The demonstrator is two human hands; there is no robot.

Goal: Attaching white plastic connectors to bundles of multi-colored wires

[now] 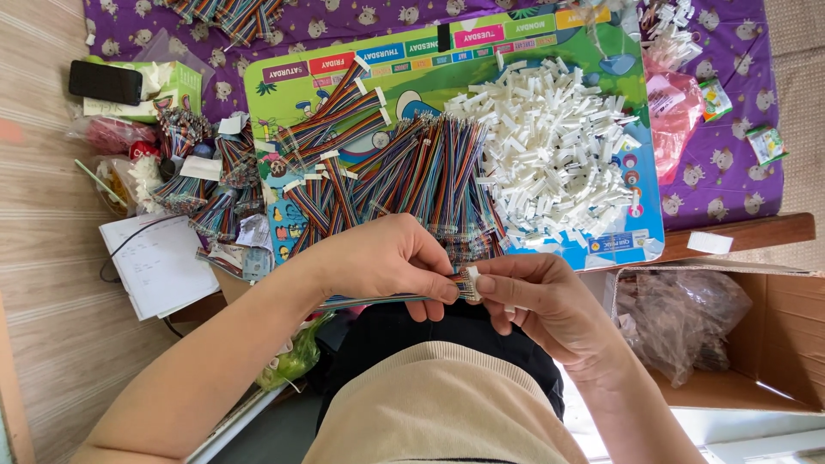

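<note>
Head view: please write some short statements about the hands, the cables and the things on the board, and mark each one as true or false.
1. Both hands meet on one multicoloured ribbon cable. True: the left hand pinches it and the right hand holds the small white connector at its end.
2. The pile of white connectors lies inside the cardboard box. False: it lies on the colourful board; the box holds a crumpled plastic bag.
3. A black phone rests on a green box. True.
4. The loose cables on the board are all black. False: they are multicoloured.
</note>
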